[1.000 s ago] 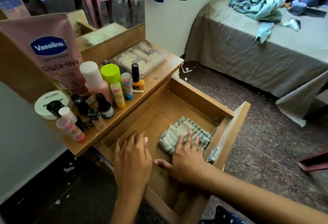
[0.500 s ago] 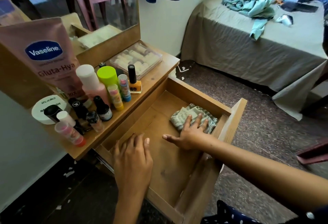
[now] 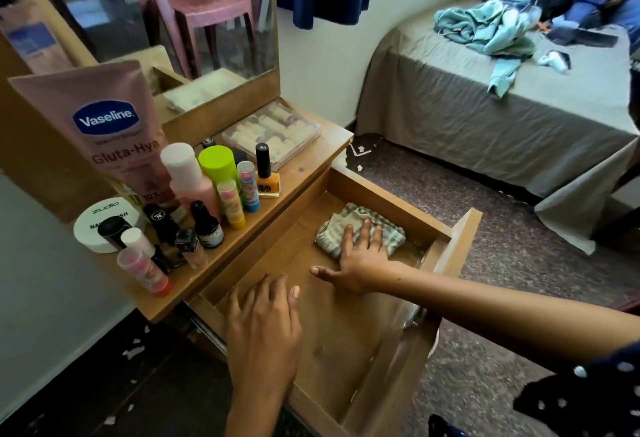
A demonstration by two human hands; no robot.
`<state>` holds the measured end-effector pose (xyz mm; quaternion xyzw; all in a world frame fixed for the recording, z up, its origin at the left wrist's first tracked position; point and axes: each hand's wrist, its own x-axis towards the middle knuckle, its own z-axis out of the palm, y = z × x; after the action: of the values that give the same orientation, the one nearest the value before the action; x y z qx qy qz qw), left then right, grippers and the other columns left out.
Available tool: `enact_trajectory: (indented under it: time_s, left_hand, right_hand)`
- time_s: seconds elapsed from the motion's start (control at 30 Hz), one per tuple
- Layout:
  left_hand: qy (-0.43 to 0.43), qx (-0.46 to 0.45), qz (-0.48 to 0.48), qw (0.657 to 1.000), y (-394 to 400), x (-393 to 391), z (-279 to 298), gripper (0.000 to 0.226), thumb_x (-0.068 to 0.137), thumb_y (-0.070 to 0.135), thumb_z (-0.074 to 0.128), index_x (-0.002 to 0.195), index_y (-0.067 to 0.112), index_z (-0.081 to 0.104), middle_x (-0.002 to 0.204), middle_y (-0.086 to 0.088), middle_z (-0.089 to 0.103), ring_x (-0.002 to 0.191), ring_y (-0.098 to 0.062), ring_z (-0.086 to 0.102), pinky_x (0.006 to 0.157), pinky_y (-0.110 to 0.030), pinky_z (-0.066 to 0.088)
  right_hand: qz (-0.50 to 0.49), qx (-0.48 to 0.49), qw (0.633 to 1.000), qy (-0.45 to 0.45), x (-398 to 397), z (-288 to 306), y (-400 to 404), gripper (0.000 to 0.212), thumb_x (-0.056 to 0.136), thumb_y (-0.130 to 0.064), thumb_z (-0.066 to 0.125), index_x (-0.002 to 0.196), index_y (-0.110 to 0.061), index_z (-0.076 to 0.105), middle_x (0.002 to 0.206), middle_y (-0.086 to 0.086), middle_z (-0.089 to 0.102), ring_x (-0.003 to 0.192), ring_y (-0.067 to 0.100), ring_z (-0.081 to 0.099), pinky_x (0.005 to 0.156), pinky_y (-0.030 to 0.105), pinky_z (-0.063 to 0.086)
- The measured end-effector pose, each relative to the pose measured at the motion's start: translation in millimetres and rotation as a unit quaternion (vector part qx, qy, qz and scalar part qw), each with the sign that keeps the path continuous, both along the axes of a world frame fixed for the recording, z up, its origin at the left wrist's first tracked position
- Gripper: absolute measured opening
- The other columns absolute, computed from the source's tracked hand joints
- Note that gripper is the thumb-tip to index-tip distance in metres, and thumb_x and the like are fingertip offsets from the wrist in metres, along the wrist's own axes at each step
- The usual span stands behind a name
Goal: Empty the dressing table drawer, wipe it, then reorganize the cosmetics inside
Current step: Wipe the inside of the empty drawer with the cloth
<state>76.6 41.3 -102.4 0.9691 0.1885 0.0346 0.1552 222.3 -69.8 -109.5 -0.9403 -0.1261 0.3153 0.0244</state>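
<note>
The wooden drawer [image 3: 460, 239] stands pulled out, holding only a folded striped cloth [image 3: 332, 229] near its far wall. My right hand [image 3: 356, 260] presses flat on the cloth with straight fingers and the thumb spread. My left hand [image 3: 263, 329] rests flat on the drawer's near left part, fingers straight. On the dressing table top [image 3: 311, 159] stand several cosmetics: a big pink Vaseline tube [image 3: 104, 132], a pink bottle [image 3: 187, 177], a green-capped bottle [image 3: 218, 163], an orange nail polish [image 3: 267, 177], lip balms [image 3: 232, 204] and small dark bottles [image 3: 207, 225].
A clear plastic box [image 3: 273, 132] lies at the back of the table under the mirror [image 3: 166, 14]. A white round tin [image 3: 100, 225] sits at the left. A grey-covered bed [image 3: 502, 101] with clothes and a seated person is at the right.
My right hand has pushed the cloth from the drawer's middle toward its far wall, then slightly left along it. My left hand has stayed in place.
</note>
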Motion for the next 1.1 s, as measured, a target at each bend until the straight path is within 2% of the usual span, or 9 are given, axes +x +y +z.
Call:
enact_trajectory:
  time_s: [0.13, 0.33, 0.5, 0.63, 0.7, 0.77, 0.93, 1.03, 1.1]
  left_hand:
    - [0.012, -0.004, -0.001, 1.000, 0, 1, 3, 0.050, 0.095, 0.041, 0.019, 0.126, 0.025, 0.054, 0.124, 0.004, 0.061, 0.117, -0.011, 0.054, 0.109, -0.039, 0.027]
    - [-0.020, 0.010, 0.003, 1.000, -1, -2, 4, 0.039, 0.095, 0.035, 0.032, 0.109, 0.021, 0.065, 0.107, 0.001, 0.069, 0.101, -0.013, 0.063, 0.098, -0.040, 0.042]
    - [0.027, 0.007, 0.002, 1.000, 1, -1, 11, 0.049, 0.097, 0.040, 0.015, 0.129, 0.029, 0.050, 0.132, 0.009, 0.055, 0.123, -0.006, 0.047, 0.110, -0.032, 0.023]
    - [0.032, -0.005, 0.010, 0.999, 0, -2, 15, 0.043, 0.101, 0.040, 0.016, 0.136, 0.032, 0.039, 0.142, 0.012, 0.044, 0.130, -0.002, 0.036, 0.113, -0.029, 0.016]
    - [0.031, -0.004, 0.013, 0.999, -1, -3, 16, 0.042, 0.101, 0.041, 0.015, 0.135, 0.034, 0.039, 0.141, 0.013, 0.043, 0.130, -0.001, 0.035, 0.112, -0.028, 0.016]
    - [0.021, -0.004, 0.010, 1.000, -1, -4, 18, 0.041, 0.101, 0.041, 0.016, 0.134, 0.035, 0.039, 0.140, 0.014, 0.044, 0.129, -0.001, 0.036, 0.112, -0.027, 0.017]
    - [0.032, -0.005, -0.007, 0.999, 1, -1, 22, 0.043, 0.101, 0.043, 0.017, 0.136, 0.032, 0.039, 0.144, 0.011, 0.040, 0.134, -0.004, 0.031, 0.114, -0.030, 0.012]
    - [0.002, -0.036, -0.033, 0.999, 2, 7, 29, 0.044, 0.100, 0.046, 0.019, 0.139, 0.032, 0.036, 0.151, 0.009, 0.030, 0.139, -0.005, 0.021, 0.117, -0.030, 0.006]
    - [-0.042, -0.035, -0.047, 0.997, -1, 17, 37, 0.044, 0.100, 0.045, 0.021, 0.137, 0.031, 0.041, 0.151, 0.010, 0.029, 0.140, -0.005, 0.021, 0.117, -0.027, 0.004]
  right_hand:
    - [0.046, 0.039, 0.997, -0.041, 18, -4, 19, 0.094, 0.089, -0.068, 0.035, 0.151, -0.019, -0.016, 0.151, 0.017, -0.034, 0.140, 0.040, -0.028, 0.117, 0.053, -0.008]
    - [0.077, 0.073, 0.989, -0.100, 24, -16, 31, 0.076, 0.097, -0.056, 0.030, 0.152, -0.022, -0.009, 0.156, 0.016, -0.024, 0.143, 0.036, -0.022, 0.117, 0.047, -0.009]
    - [0.111, 0.058, 0.986, -0.112, 27, -4, 26, 0.065, 0.101, -0.047, 0.030, 0.153, -0.023, 0.001, 0.159, 0.017, -0.010, 0.147, 0.038, -0.005, 0.118, 0.048, 0.013]
    - [0.158, 0.035, 0.979, -0.122, 25, 10, 15, 0.056, 0.102, -0.039, 0.032, 0.153, -0.020, 0.014, 0.156, 0.021, 0.019, 0.141, 0.039, 0.027, 0.109, 0.045, 0.036]
    - [0.178, 0.032, 0.975, -0.126, 25, 18, 7, 0.047, 0.103, -0.031, 0.034, 0.148, -0.019, 0.030, 0.143, 0.017, 0.045, 0.124, 0.033, 0.051, 0.097, 0.040, 0.046]
    - [0.182, 0.045, 0.975, -0.117, 27, 28, 1, 0.039, 0.102, -0.031, 0.036, 0.137, -0.017, 0.047, 0.127, 0.012, 0.059, 0.110, 0.027, 0.060, 0.089, 0.036, 0.050]
    - [0.024, 0.209, 0.976, 0.049, 44, 48, -26, 0.028, 0.101, -0.035, 0.042, 0.113, -0.018, 0.061, 0.106, 0.004, 0.067, 0.089, 0.014, 0.063, 0.076, 0.027, 0.053]
    - [-0.112, 0.354, 0.918, 0.137, 57, 60, -43, 0.026, 0.098, -0.034, 0.049, 0.104, -0.017, 0.067, 0.100, 0.008, 0.071, 0.087, 0.019, 0.068, 0.085, 0.038, 0.055]
    - [-0.151, 0.433, 0.875, 0.155, 64, 83, -50, 0.025, 0.099, -0.025, 0.049, 0.101, -0.008, 0.067, 0.093, 0.012, 0.071, 0.080, 0.020, 0.068, 0.076, 0.035, 0.056]
